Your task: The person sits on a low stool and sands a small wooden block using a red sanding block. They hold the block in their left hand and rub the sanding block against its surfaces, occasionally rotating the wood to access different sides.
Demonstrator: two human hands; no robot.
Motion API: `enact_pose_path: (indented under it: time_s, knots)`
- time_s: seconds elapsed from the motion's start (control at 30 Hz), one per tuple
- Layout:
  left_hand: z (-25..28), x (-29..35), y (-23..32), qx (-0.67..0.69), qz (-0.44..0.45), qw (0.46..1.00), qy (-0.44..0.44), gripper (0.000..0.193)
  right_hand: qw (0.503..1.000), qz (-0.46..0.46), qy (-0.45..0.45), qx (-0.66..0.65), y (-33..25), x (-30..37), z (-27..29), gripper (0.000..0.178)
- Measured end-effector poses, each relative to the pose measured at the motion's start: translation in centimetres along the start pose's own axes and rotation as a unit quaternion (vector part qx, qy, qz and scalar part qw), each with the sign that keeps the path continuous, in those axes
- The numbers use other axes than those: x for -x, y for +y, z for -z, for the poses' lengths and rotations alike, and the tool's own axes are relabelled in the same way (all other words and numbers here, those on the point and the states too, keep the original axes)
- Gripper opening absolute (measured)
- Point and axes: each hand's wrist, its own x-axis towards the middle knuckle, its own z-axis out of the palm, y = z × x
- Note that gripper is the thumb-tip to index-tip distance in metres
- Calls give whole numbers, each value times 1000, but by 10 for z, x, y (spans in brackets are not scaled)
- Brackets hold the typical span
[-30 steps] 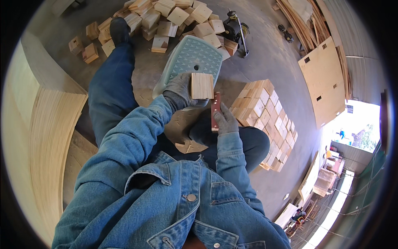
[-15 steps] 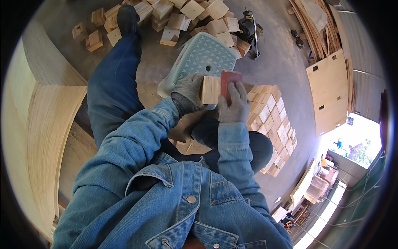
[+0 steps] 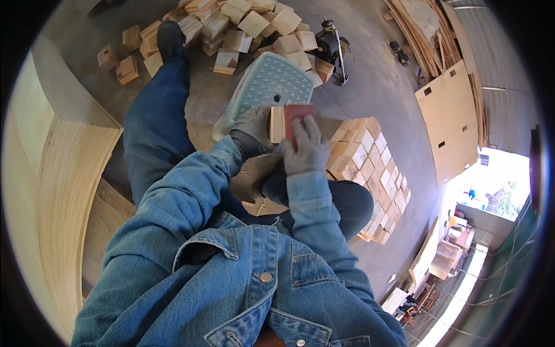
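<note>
Gloved in grey, my left hand (image 3: 252, 130) is closed around a small light wooden block (image 3: 277, 125) whose layered side shows. My right hand (image 3: 306, 146), in the same kind of glove, presses a flat reddish sanding block (image 3: 298, 117) against the wooden block's right side. The sanding block covers part of that wooden block. Both hands are above the near end of a pale green plastic stool (image 3: 272, 81) with a patterned top.
A loose heap of wooden blocks (image 3: 253, 24) lies beyond the stool, beside a black-and-yellow power tool (image 3: 335, 49). Neatly stacked blocks (image 3: 373, 168) stand right of my bent knee. Plywood sheets (image 3: 72, 191) rise at left; a panel (image 3: 451, 124) leans at far right.
The sanding block has slid left over the wooden block, hiding more of it. My view has shifted slightly, so the stool and heap sit further left.
</note>
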Motion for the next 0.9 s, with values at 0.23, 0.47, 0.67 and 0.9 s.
enact_pose_path:
  time_s: [0.23,0.47,0.67,0.9]
  knots:
    - [-18,-3,-17,-22,-8,1000,-4,95,1000,3,-24,4,-8,78,21,61]
    - [-5,4,-6,-14,1,999,30,96,1000,12,5,-6,-2,30,11,53]
    - [-7,3,-5,-32,34,999,21,98,998,-42,-25,50,0,-73,-11,51]
    - [-4,1,0,-39,25,999,5,99,996,-65,-35,47,2,-86,-16,56]
